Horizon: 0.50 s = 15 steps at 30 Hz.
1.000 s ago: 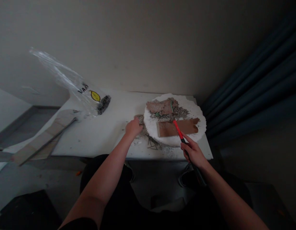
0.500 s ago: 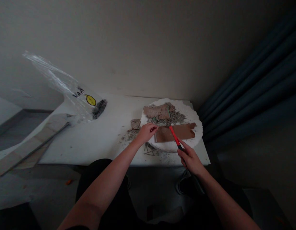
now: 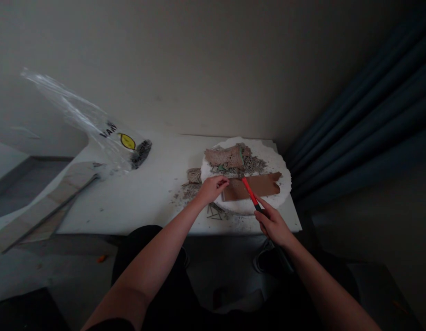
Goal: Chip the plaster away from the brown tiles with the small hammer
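Observation:
My right hand (image 3: 273, 225) is wrapped round the red and black handle of a hammer (image 3: 248, 189). The hammer's small dark head is over the top edge of a flat brown board (image 3: 261, 187), which has a ragged right end. At the board's upper left, my left hand (image 3: 214, 187) is closed in a pinch; whatever sits between its fingertips is too small to make out. Under the board lies a round white sheet (image 3: 284, 184) with a scalloped rim. Behind the hands, a crumbly brown slab (image 3: 225, 157) rests on grey-brown fragments (image 3: 256, 164).
A clear plastic bag (image 3: 106, 147) with a yellow lemon print and dark contents stands left on the white table (image 3: 147, 197). Thin dark sticks (image 3: 215, 212) and a small woven-looking piece (image 3: 194, 175) lie left of the sheet. Long flat boards (image 3: 50, 211) overhang the table's left side.
My left hand has shifted slightly right along the board's edge. The hammer's head has moved slightly left, nearer the left fingertips. The view has tilted a little.

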### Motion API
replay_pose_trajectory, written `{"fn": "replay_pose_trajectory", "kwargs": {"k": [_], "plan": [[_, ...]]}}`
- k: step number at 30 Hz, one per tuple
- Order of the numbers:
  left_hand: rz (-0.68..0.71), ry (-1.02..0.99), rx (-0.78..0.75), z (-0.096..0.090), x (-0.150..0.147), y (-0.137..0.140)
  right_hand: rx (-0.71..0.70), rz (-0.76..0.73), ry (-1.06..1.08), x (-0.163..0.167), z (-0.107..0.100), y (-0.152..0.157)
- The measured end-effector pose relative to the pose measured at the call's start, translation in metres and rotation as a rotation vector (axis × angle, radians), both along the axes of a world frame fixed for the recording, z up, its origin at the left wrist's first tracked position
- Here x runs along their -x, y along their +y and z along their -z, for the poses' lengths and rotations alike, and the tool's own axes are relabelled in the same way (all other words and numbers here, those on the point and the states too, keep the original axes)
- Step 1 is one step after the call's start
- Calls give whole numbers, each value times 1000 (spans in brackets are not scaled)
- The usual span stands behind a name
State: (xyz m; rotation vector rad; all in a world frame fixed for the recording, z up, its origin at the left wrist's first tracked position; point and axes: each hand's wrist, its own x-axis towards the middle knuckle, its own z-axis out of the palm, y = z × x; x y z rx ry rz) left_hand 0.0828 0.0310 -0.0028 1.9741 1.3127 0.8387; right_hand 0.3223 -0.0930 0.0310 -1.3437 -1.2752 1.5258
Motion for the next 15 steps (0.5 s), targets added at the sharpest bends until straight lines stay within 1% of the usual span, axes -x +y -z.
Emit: {"fn": "replay_pose_trajectory", "kwargs": {"k": [9, 15], "plan": [[-68, 10, -20, 1, 0, 1, 7, 2, -9, -1, 4, 1], [-45, 33, -17, 1, 0, -1, -8, -10, 8, -3, 6, 0]]}}
